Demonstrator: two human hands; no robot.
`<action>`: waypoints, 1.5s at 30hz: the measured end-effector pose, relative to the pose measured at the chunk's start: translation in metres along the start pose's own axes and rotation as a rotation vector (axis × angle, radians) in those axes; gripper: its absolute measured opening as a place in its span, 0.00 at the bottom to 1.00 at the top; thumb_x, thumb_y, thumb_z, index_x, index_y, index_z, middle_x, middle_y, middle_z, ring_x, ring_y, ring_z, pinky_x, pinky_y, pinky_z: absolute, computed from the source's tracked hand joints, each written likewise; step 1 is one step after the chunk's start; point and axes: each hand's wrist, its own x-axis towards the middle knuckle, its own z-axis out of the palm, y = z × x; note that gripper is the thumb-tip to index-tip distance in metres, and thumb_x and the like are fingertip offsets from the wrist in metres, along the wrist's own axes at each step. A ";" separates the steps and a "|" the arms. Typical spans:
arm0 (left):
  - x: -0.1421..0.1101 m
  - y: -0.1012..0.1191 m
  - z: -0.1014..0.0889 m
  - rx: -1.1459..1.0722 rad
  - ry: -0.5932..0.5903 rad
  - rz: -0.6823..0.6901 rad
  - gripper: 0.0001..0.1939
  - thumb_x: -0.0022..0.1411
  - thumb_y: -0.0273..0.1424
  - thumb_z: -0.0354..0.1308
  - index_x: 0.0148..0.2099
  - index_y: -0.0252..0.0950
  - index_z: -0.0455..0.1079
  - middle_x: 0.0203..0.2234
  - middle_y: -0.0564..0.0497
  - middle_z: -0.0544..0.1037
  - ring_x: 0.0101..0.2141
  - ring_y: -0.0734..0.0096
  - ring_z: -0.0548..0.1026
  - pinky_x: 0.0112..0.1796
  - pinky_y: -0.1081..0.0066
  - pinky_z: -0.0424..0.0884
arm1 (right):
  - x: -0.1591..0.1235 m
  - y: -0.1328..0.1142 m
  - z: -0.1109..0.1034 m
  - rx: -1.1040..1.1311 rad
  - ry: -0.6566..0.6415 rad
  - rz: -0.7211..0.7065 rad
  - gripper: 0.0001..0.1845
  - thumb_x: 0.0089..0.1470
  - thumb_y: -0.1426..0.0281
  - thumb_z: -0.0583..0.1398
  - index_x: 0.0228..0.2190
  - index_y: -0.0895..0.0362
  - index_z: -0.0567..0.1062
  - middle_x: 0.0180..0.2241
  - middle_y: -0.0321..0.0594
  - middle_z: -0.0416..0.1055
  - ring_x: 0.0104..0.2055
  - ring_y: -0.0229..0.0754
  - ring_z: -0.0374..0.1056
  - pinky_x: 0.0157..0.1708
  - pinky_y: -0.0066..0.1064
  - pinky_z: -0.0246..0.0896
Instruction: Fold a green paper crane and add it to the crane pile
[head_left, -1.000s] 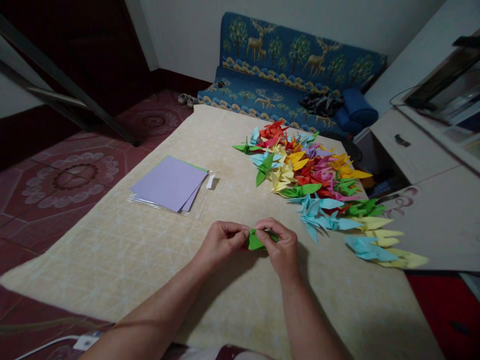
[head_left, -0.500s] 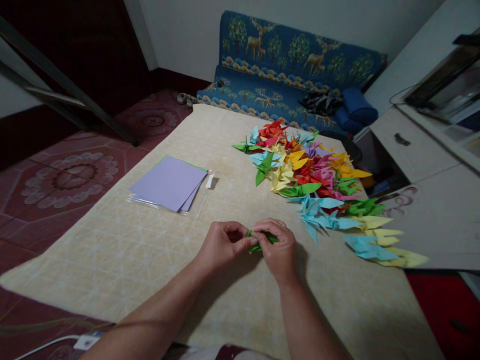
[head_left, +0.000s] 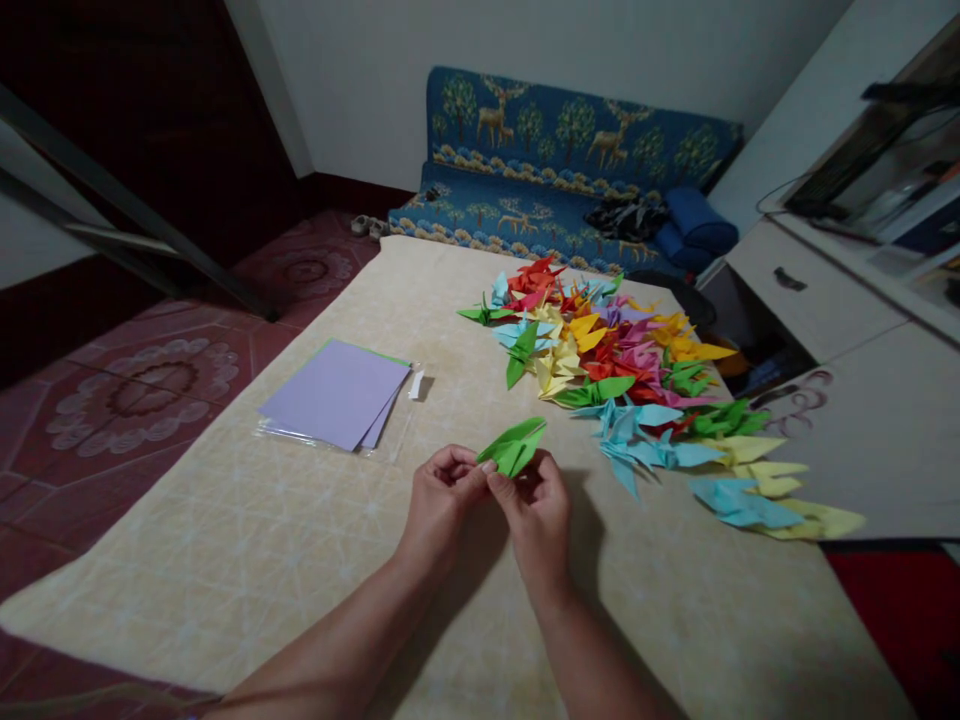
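A folded green origami paper, pointed at its upper right end, is held between both hands above the table. My left hand pinches its lower left edge between thumb and fingers. My right hand is closed on its lower side, with the thumb in front and the other fingers partly hidden behind. To the right lies a heap of finished paper cranes in red, yellow, green, blue, pink and purple. A stack of purple paper squares rests on a clear plastic wrapper to the left, a green sheet's edge showing beneath.
A cream patterned cloth covers the table. Beside the paper stack is a small white paper tag. Beyond the table stands a blue sofa with deer pictures. A white cabinet is on the right, a ladder at the far left.
The green paper has turned and risen between my hands, so its broad folded face and pointed end now show. Both hands have rotated with it. The camera view has tipped slightly upward.
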 end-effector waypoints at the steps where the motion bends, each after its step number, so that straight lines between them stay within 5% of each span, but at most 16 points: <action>1: -0.001 -0.001 0.000 -0.011 -0.012 -0.015 0.13 0.47 0.30 0.72 0.27 0.33 0.70 0.17 0.58 0.73 0.19 0.82 0.69 0.24 0.81 0.65 | -0.001 -0.001 0.003 0.008 -0.007 0.014 0.17 0.47 0.60 0.68 0.34 0.57 0.71 0.29 0.39 0.73 0.28 0.40 0.70 0.26 0.30 0.68; 6: -0.001 0.000 -0.003 0.006 -0.097 -0.108 0.11 0.51 0.34 0.70 0.30 0.32 0.73 0.24 0.52 0.77 0.25 0.76 0.72 0.28 0.76 0.70 | 0.000 -0.002 0.000 -0.020 -0.001 -0.022 0.10 0.51 0.64 0.65 0.29 0.58 0.75 0.26 0.39 0.75 0.29 0.42 0.71 0.28 0.30 0.69; 13: 0.003 0.006 -0.008 0.265 -0.120 -0.059 0.15 0.46 0.37 0.72 0.26 0.30 0.74 0.16 0.54 0.73 0.17 0.80 0.67 0.20 0.79 0.64 | 0.008 -0.003 -0.022 -0.272 -0.129 -0.200 0.07 0.52 0.69 0.63 0.23 0.55 0.76 0.23 0.35 0.72 0.27 0.39 0.68 0.27 0.27 0.63; 23: -0.005 0.001 -0.009 0.237 -0.182 -0.128 0.17 0.50 0.41 0.68 0.26 0.30 0.74 0.17 0.50 0.76 0.17 0.75 0.71 0.22 0.75 0.67 | 0.012 0.010 -0.030 -0.327 -0.206 -0.069 0.16 0.59 0.62 0.56 0.22 0.57 0.70 0.18 0.32 0.63 0.21 0.35 0.60 0.18 0.23 0.54; 32: -0.002 0.002 -0.005 0.177 -0.140 0.012 0.17 0.45 0.33 0.73 0.35 0.33 0.71 0.22 0.54 0.77 0.22 0.72 0.77 0.24 0.76 0.71 | 0.011 0.008 -0.027 -0.307 -0.222 -0.059 0.12 0.60 0.62 0.56 0.27 0.54 0.69 0.23 0.34 0.69 0.25 0.37 0.66 0.22 0.24 0.60; 34: -0.003 0.003 -0.005 0.156 -0.111 -0.009 0.19 0.45 0.33 0.73 0.37 0.34 0.69 0.22 0.56 0.76 0.22 0.71 0.78 0.23 0.76 0.72 | 0.010 0.006 -0.024 -0.258 -0.181 -0.058 0.06 0.57 0.64 0.59 0.34 0.53 0.70 0.28 0.35 0.72 0.27 0.38 0.68 0.23 0.25 0.63; 36: -0.004 0.004 -0.005 0.149 -0.089 -0.016 0.21 0.45 0.33 0.73 0.38 0.35 0.67 0.22 0.58 0.75 0.21 0.71 0.78 0.23 0.76 0.72 | 0.010 0.003 -0.022 -0.254 -0.091 -0.107 0.12 0.53 0.67 0.63 0.40 0.52 0.68 0.30 0.35 0.72 0.28 0.38 0.69 0.25 0.26 0.64; 41: -0.004 0.005 -0.004 0.159 -0.081 -0.038 0.21 0.45 0.34 0.73 0.36 0.35 0.65 0.21 0.58 0.74 0.20 0.72 0.77 0.22 0.75 0.72 | 0.009 0.000 -0.022 -0.326 0.039 -0.291 0.10 0.51 0.72 0.64 0.35 0.54 0.69 0.36 0.38 0.68 0.31 0.36 0.66 0.29 0.28 0.64; 45: -0.003 0.004 -0.005 0.164 -0.083 -0.031 0.21 0.46 0.35 0.72 0.36 0.36 0.65 0.21 0.58 0.75 0.21 0.72 0.78 0.23 0.76 0.72 | 0.009 0.002 -0.022 -0.309 0.087 -0.228 0.14 0.49 0.71 0.66 0.38 0.55 0.70 0.33 0.37 0.69 0.30 0.37 0.66 0.30 0.29 0.65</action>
